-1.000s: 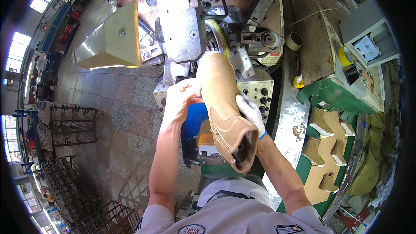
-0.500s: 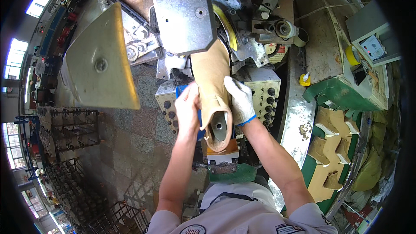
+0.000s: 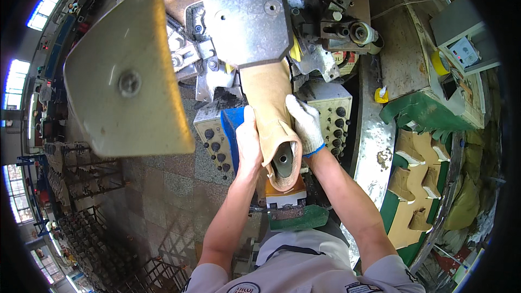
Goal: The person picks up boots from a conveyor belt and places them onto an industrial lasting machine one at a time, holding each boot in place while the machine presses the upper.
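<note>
A tan boot (image 3: 267, 95) lies with its toe end under the metal plate (image 3: 247, 19) of a machine and its open top toward me. Inside the opening shows a grey-green last (image 3: 283, 161) with a round hole. Bare, my left hand (image 3: 249, 144) grips the boot's left side, thumb pointing away from me and the other fingers mostly hidden. On the opposite side, my right hand (image 3: 305, 122), in a white glove with a blue cuff, presses its fingers along the boot. Metal clamp parts (image 3: 315, 57) flank the toe end, which is hidden under the plate.
A large pale guard-like panel (image 3: 97, 97) hangs at left. Control boxes with black knobs (image 3: 334, 122) sit either side of the boot. At right, several tan boots (image 3: 402, 184) lie on a green-edged conveyor beside a wooden bench (image 3: 404, 65). Racks (image 3: 81, 228) stand at lower left.
The panel and metal plate appear larger and shifted in view. The boot's open end and both hands sit slightly farther right. My left thumb now lies straighter along the boot, still gripped by both hands.
</note>
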`<act>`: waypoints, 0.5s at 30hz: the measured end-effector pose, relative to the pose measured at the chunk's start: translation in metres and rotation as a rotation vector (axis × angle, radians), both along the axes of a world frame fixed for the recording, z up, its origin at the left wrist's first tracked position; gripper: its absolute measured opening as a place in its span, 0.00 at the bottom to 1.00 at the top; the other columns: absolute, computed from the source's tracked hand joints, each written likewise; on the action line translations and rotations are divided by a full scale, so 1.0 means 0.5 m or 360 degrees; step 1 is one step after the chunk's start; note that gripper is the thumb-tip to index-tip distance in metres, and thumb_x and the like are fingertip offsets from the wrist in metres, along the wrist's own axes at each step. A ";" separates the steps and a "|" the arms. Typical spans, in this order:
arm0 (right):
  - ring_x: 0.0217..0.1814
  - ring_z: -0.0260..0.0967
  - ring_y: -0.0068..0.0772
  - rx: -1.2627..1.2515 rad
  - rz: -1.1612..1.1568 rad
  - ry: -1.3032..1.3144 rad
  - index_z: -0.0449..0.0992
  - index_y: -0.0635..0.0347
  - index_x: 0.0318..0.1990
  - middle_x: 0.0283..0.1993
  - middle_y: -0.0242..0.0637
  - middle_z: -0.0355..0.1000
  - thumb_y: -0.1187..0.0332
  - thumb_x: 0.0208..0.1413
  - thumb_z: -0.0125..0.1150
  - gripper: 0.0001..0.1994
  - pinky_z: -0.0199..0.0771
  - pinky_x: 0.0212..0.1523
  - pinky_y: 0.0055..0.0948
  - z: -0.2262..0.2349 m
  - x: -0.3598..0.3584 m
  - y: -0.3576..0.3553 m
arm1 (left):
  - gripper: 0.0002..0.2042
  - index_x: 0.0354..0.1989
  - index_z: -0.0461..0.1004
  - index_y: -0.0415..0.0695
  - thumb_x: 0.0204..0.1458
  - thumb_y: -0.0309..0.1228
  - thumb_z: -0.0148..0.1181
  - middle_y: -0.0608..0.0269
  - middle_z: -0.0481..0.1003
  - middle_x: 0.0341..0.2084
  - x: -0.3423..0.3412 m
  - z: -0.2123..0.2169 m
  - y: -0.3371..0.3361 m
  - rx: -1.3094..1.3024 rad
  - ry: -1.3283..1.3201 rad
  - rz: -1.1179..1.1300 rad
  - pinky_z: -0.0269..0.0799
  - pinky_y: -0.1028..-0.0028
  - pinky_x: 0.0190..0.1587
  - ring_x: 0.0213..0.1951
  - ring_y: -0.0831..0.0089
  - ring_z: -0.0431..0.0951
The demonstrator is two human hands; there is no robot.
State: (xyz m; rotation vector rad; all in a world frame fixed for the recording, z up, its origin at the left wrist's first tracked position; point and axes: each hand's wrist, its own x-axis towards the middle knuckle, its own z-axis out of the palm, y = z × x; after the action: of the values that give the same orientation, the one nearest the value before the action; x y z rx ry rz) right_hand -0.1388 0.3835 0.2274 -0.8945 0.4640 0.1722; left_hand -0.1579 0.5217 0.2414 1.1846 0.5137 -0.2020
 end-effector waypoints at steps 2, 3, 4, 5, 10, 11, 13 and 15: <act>0.48 0.74 0.27 -0.0031 0.0007 -0.0047 0.81 0.68 0.52 0.48 0.37 0.79 0.59 0.64 0.67 0.19 0.74 0.51 0.28 -0.014 -0.013 0.002 | 0.29 0.44 0.80 0.35 0.72 0.52 0.45 0.60 0.81 0.33 -0.007 -0.007 0.004 0.0039 -0.0009 -0.0008 0.76 0.72 0.40 0.35 0.75 0.80; 0.48 0.74 0.26 -0.0012 0.0028 -0.0019 0.81 0.68 0.52 0.48 0.37 0.79 0.58 0.64 0.67 0.20 0.74 0.51 0.28 -0.021 -0.018 0.006 | 0.28 0.43 0.81 0.36 0.72 0.52 0.46 0.61 0.81 0.31 -0.010 -0.019 0.007 0.0058 -0.0015 0.0000 0.75 0.72 0.38 0.33 0.75 0.79; 0.48 0.74 0.26 0.0004 0.0045 0.0005 0.81 0.68 0.52 0.48 0.37 0.79 0.57 0.64 0.67 0.20 0.74 0.51 0.28 -0.019 -0.023 0.008 | 0.29 0.46 0.80 0.34 0.72 0.52 0.45 0.60 0.82 0.34 -0.017 -0.043 0.017 0.0173 -0.0090 -0.0048 0.75 0.72 0.41 0.36 0.75 0.80; 0.48 0.73 0.26 0.0021 0.0063 0.0029 0.81 0.68 0.52 0.49 0.36 0.79 0.57 0.65 0.67 0.21 0.74 0.51 0.28 -0.014 -0.027 0.010 | 0.30 0.48 0.80 0.33 0.72 0.52 0.44 0.58 0.82 0.37 -0.034 -0.080 0.033 0.0288 -0.0165 -0.0095 0.75 0.72 0.44 0.39 0.74 0.80; 0.48 0.72 0.24 -0.0156 0.0161 -0.0072 0.80 0.68 0.52 0.49 0.34 0.78 0.55 0.67 0.64 0.21 0.73 0.51 0.27 -0.027 -0.046 -0.004 | 0.21 0.61 0.73 0.34 0.68 0.38 0.54 0.44 0.83 0.43 -0.206 -0.275 0.087 0.1146 -0.0219 -0.0348 0.76 0.64 0.49 0.45 0.55 0.84; 0.48 0.71 0.23 -0.0260 0.0171 -0.0136 0.79 0.69 0.54 0.49 0.34 0.78 0.55 0.67 0.63 0.22 0.72 0.52 0.26 -0.036 -0.049 -0.006 | 0.22 0.64 0.70 0.37 0.69 0.39 0.51 0.44 0.81 0.48 -0.273 -0.337 0.093 0.1209 -0.0038 -0.0589 0.75 0.63 0.51 0.48 0.54 0.83; 0.49 0.71 0.22 -0.0313 0.0242 -0.0060 0.78 0.70 0.57 0.49 0.33 0.78 0.55 0.67 0.63 0.24 0.72 0.52 0.24 -0.018 -0.052 -0.008 | 0.22 0.65 0.68 0.40 0.69 0.40 0.49 0.44 0.79 0.53 -0.400 -0.434 0.095 0.1356 0.0154 -0.1041 0.74 0.62 0.54 0.51 0.52 0.81; 0.48 0.71 0.21 -0.0443 0.0282 -0.0130 0.77 0.70 0.58 0.50 0.33 0.78 0.55 0.67 0.63 0.24 0.72 0.50 0.24 -0.007 -0.056 -0.016 | 0.21 0.63 0.70 0.40 0.68 0.39 0.51 0.43 0.79 0.51 -0.446 -0.459 0.057 0.1450 0.0068 -0.1135 0.74 0.61 0.53 0.51 0.52 0.82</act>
State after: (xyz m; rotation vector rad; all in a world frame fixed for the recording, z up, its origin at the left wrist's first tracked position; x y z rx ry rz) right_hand -0.1666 0.3753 0.2238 -1.2123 0.3366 0.2353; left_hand -0.3809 0.5504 0.0120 2.2398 0.1801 -0.6469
